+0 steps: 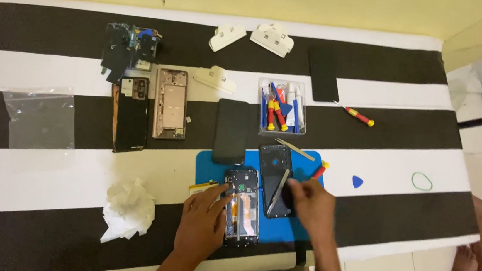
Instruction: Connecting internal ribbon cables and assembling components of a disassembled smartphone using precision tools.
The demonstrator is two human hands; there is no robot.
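Opened black smartphone with exposed orange-and-metal internals [241, 207] | on blue mat [205, 167] | left hand [202, 223] steadies frame, holding nothing | right hand [311, 204] pinches slim metal pry tool [277, 192] | risk: slip gouges board.

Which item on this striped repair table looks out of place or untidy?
The crumpled white tissue lies loose at the left of the left hand, away from the blue mat. A red-handled screwdriver also lies alone outside the clear tool box.

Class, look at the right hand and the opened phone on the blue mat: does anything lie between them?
Yes. A black phone back cover with grey metal tweezers lies between the right hand and the opened phone.
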